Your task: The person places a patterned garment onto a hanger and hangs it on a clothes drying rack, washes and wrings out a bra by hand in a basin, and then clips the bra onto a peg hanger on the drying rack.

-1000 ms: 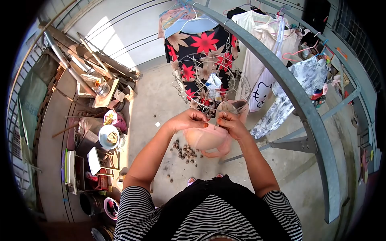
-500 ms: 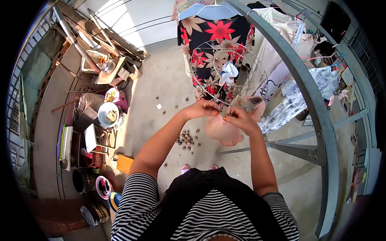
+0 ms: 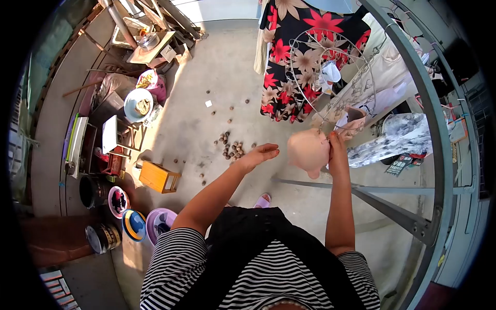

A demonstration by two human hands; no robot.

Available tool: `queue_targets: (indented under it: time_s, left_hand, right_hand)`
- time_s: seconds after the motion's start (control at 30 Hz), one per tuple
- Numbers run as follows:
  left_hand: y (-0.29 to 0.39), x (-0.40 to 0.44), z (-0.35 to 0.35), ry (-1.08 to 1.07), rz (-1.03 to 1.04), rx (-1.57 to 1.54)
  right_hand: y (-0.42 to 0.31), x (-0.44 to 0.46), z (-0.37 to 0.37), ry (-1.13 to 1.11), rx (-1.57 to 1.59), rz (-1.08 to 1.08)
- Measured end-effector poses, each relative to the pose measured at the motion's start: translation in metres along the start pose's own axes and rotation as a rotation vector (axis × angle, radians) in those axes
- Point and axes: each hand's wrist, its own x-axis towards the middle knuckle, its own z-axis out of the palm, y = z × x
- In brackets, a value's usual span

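Observation:
A pink cupped garment [image 3: 308,150] hangs from the lower edge of a round wire hanging rack [image 3: 333,82]. My right hand [image 3: 338,152] is closed at the garment's upper right edge, close under the rack. To the left of the garment and apart from it, my left hand [image 3: 258,156] has its fingers stretched out with nothing in them. A second pinkish piece [image 3: 352,123] hangs on the rack just beyond my right hand. Behind the rack hangs a black dress with red and beige flowers [image 3: 305,57].
A metal frame [image 3: 440,129] curves down the right side, near more hanging clothes [image 3: 400,134]. Small round things [image 3: 232,150] lie on the floor. A wooden stool [image 3: 157,177], basins [image 3: 138,105] and buckets [image 3: 102,237] stand at the left.
My left hand has come away from the pink garment and moved left, its fingers apart. My right hand stays at the garment. The view has shifted, showing more floor and a lilac basin.

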Motion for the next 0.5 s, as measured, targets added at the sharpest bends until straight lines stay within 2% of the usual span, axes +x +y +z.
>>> queue_targets:
  time_s: [0.03,0.07,0.1,0.13,0.2,0.23,0.37,0.43,0.47,0.5]
  left_hand:
    - [-0.008,0.008,0.003,-0.003,0.014,-0.012]
    - [-0.02,0.02,0.002,-0.037,-0.007,-0.19]
    - [-0.022,0.023,0.003,-0.075,-0.03,-0.369]
    - [-0.026,0.024,0.007,-0.083,-0.024,-0.381]
    - [-0.027,0.019,0.013,-0.359,0.076,-0.763]
    - [-0.024,0.012,0.014,-0.399,0.085,-0.831]
    - [-0.014,-0.004,0.009,-0.442,0.181,-0.97]
    - [-0.018,-0.004,0.007,-0.406,0.06,-0.862]
    - [-0.023,-0.008,0.001,-0.373,0.07,-0.875]
    - [-0.03,-0.011,-0.004,-0.301,0.042,-0.763]
  right_hand:
    - [0.002,0.002,-0.001,-0.017,0.202,0.054]
    - [0.006,0.004,-0.002,-0.034,0.405,0.109]
    - [0.002,0.003,0.002,-0.123,0.47,0.146]
    - [0.0,0.001,0.007,-0.122,0.454,0.144]
    - [-0.008,-0.005,0.018,-0.052,0.492,0.203]
    - [-0.009,-0.006,0.02,-0.049,0.474,0.202]
    - [-0.009,-0.012,0.02,0.008,0.357,0.132]
    - [-0.003,-0.014,0.019,0.03,0.236,0.063]
    - [0.001,-0.013,0.017,0.05,0.178,0.039]
    - [0.003,-0.014,0.019,0.098,0.104,0.0]
